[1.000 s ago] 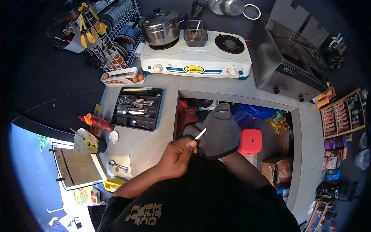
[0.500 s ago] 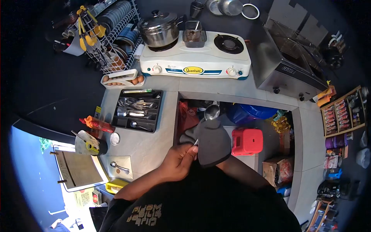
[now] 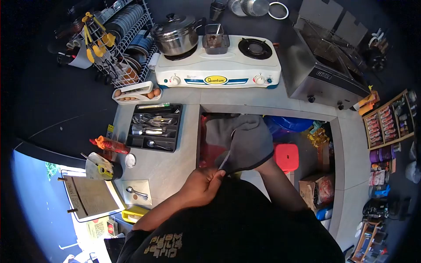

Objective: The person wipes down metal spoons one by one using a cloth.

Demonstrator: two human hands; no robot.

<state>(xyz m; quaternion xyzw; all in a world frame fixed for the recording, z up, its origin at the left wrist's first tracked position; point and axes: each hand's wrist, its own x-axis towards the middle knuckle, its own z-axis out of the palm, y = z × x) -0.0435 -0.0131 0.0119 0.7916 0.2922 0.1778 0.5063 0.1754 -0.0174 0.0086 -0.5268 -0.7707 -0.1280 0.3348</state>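
Note:
My left hand [image 3: 204, 186] is closed around the thin handle of a metal spoon [image 3: 225, 161], pinched between thumb and forefinger. A dark grey cloth [image 3: 252, 142] is folded about the spoon's far end and hides its bowl. Beneath that cloth is my right hand, its fingers covered; only the wrist and forearm [image 3: 277, 180] show. The cloth is bunched around the spoon from the right hand's side. On the counter to the left, more spoons [image 3: 137, 193] lie on a pale square sheet, and a black cutlery tray [image 3: 137, 141] holds forks and spoons in its compartments.
A white two-burner stove [image 3: 237, 70] carries a lidded steel pot [image 3: 175, 39]. To its right stands a steel fryer [image 3: 315, 83]. Eggs sit in a white holder [image 3: 142, 97]. Below the counter opening are a red stool [image 3: 287, 158] and a blue tub [image 3: 289, 124].
The cloth has swung up and spread over the spoon's bowl, which showed bare before. My right forearm has moved out to the right; my left hand keeps its grip on the handle.

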